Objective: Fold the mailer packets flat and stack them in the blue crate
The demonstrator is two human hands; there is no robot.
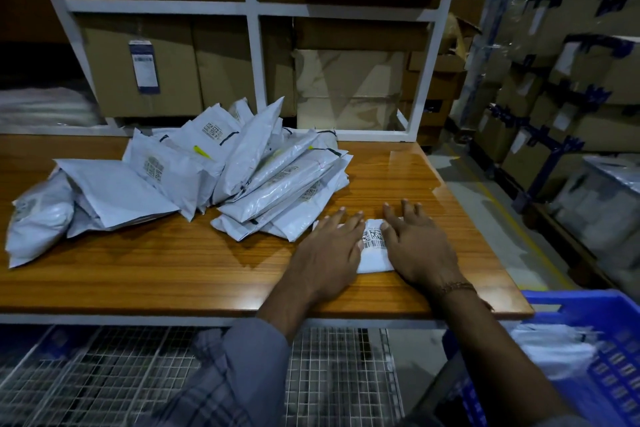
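One folded mailer packet point(375, 246) is pressed flat on the wooden table point(138, 274) under the left hand point(329, 248) and right hand point(417, 248), fingers straight. A large pile of packets point(214, 177) remains unfolded; some are already stacked in the blue crate point(588, 315).

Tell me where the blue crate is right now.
In the head view, the blue crate sits at the lower right, just off the near right corner of the wooden table, beside the right forearm, with white packets already inside.

Your mailer packets point(173, 180) are pale grey-white with black barcodes; the surface point(173, 267) is orange-brown woodgrain, the crate point(588, 308) blue, your sleeve point(242, 374) grey plaid.
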